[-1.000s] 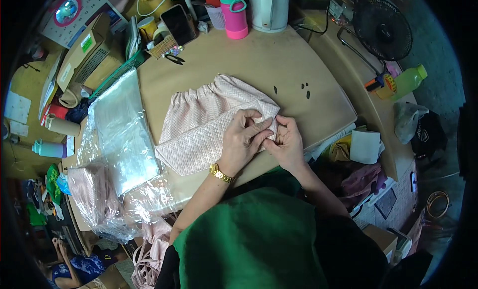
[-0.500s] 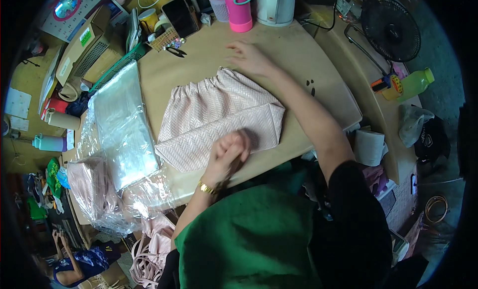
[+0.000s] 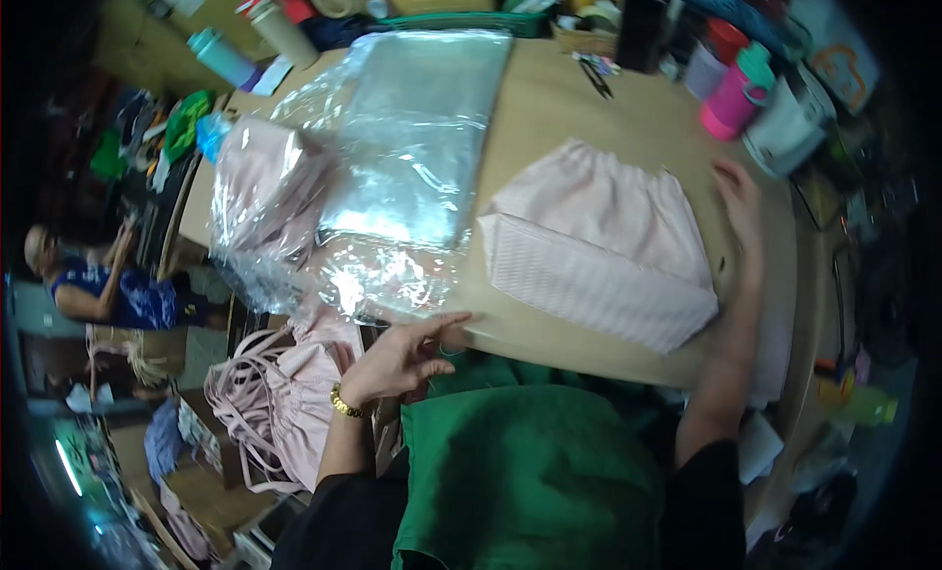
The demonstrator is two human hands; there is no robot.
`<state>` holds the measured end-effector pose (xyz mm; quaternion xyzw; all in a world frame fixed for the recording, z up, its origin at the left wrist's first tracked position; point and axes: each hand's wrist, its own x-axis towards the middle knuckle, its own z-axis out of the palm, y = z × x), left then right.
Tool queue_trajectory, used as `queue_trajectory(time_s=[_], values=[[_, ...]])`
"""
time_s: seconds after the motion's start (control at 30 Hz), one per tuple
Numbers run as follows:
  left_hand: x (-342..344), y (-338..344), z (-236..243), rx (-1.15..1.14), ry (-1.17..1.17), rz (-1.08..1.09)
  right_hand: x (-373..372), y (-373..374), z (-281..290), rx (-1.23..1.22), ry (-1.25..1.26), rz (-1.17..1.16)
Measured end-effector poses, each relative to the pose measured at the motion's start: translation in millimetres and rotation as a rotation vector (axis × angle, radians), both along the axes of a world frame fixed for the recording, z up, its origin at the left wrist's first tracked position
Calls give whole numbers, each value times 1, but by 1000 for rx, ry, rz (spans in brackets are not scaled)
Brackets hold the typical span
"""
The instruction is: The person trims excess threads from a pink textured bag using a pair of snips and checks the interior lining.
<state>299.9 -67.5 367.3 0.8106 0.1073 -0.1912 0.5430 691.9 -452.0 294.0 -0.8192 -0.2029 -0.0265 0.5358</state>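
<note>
A pale pink quilted bag [image 3: 599, 251] lies flat on the brown-covered table [image 3: 559, 109], its gathered edge away from me and its plain base panel nearer. My left hand [image 3: 407, 359] is at the near table edge, left of the bag, fingers spread and nothing in them. Below it, a pile of pink bags with thin straps [image 3: 285, 403] sits beside the table. Slightly blurred, my right hand [image 3: 736, 202] rests beyond the bag's right side, fingers loosely bent and apart, holding nothing that I can see.
A stack of clear plastic sleeves [image 3: 417, 138] lies left of the bag, beside a plastic-wrapped pink bundle [image 3: 265, 182]. Small snips [image 3: 596, 77], a pink bottle [image 3: 736, 94] and a white kettle [image 3: 790, 119] stand or lie toward the back. Another person [image 3: 123, 285] is at far left.
The view has swung left, bringing the strap pile into fuller sight. My left hand has left the bag's near panel, moved left and opened. My right hand stays past the bag, off it.
</note>
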Motion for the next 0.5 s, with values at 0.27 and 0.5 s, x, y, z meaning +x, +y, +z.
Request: queue_trajectory(time_s=[0.27,0.5], values=[[94,-26,-19,171,-987,474,-202,63,47,-182,-333,-394],[141,4,-50,50,-572,877,-174,67,23,-338,-140,-310]])
